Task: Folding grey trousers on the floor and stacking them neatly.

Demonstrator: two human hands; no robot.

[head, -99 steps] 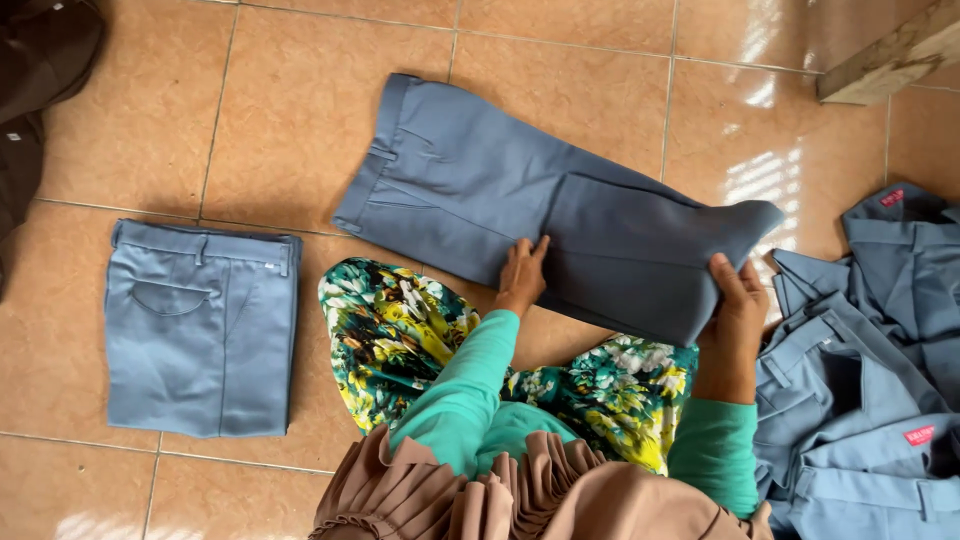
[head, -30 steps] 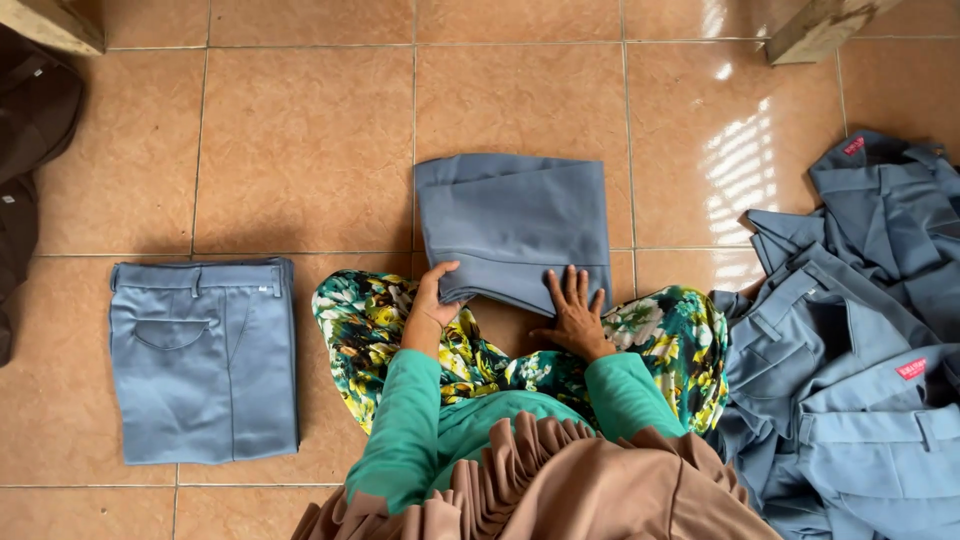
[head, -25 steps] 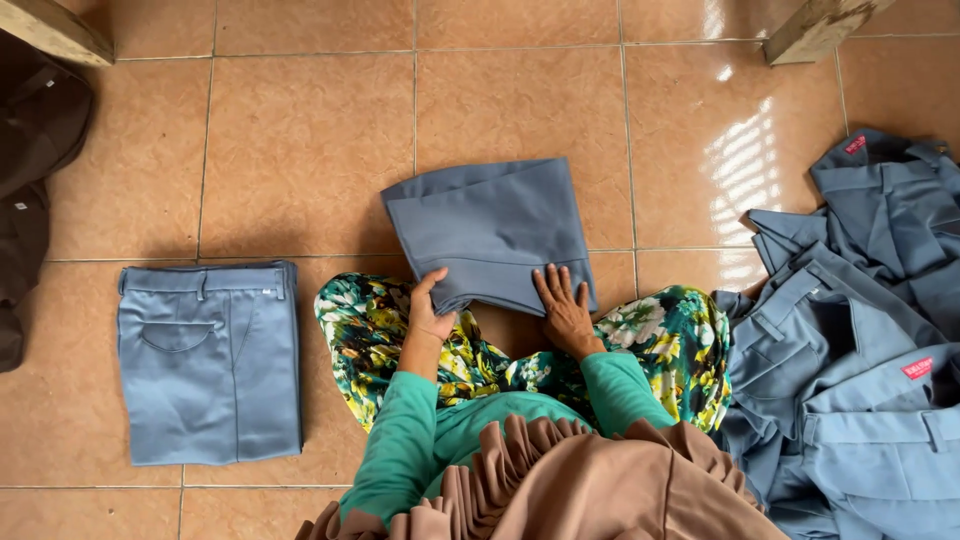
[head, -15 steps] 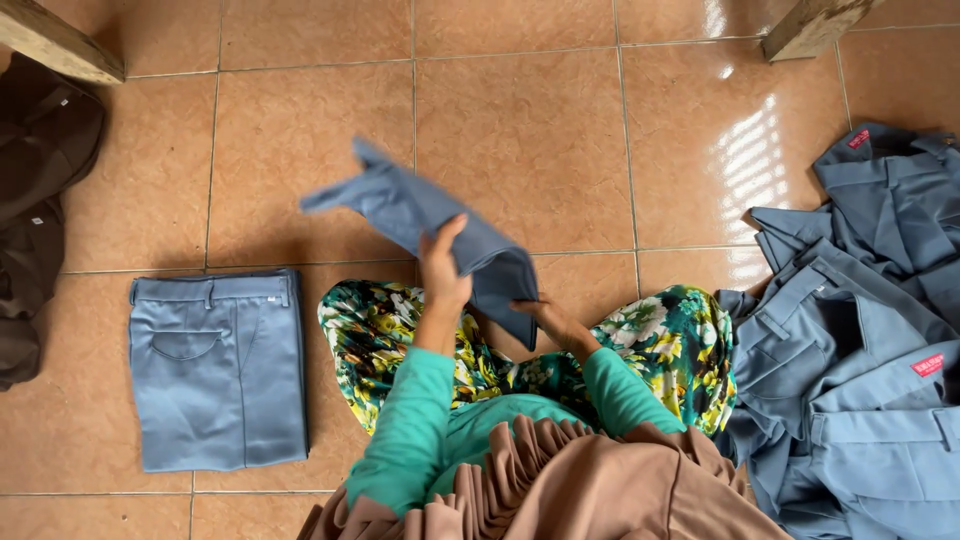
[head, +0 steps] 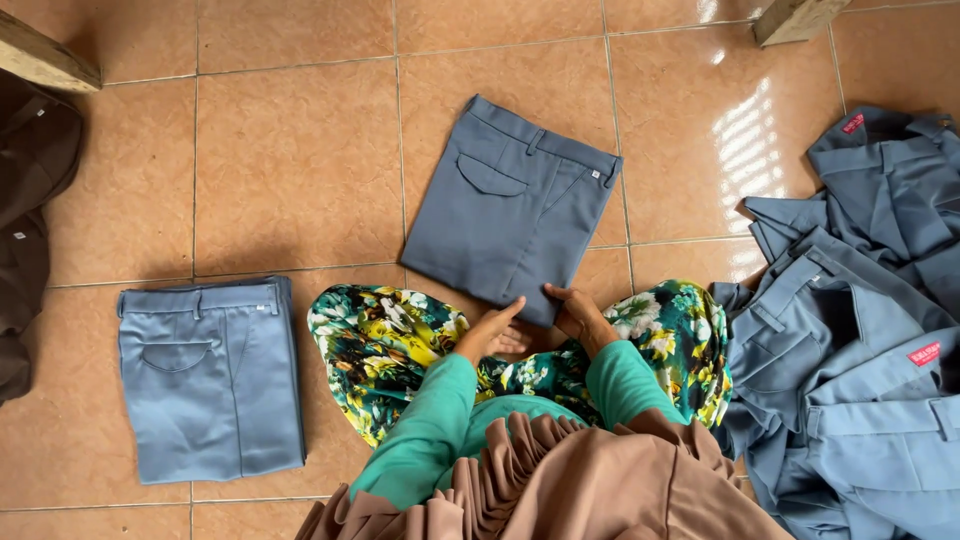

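Grey folded trousers (head: 510, 210) lie under both flat hands' fingertips: left hand (head: 492, 328), right hand (head: 578, 315).

A second pair of folded blue-grey trousers (head: 212, 378) lies flat on the floor at the left, pocket side up, well apart from the other garments. A loose heap of unfolded blue-grey trousers (head: 862, 330) spreads along the right edge, some showing small red labels, its near side touching a floral skirt (head: 395, 345) of green, yellow and white. Dark brown clothing (head: 32, 220) is bunched against the far left edge. The floor (head: 290, 170) is glazed orange-brown tile with pale grout lines, and sunlight glares on it at upper right. Wooden pieces sit at the top left (head: 45, 58) and top right (head: 797, 18) corners.
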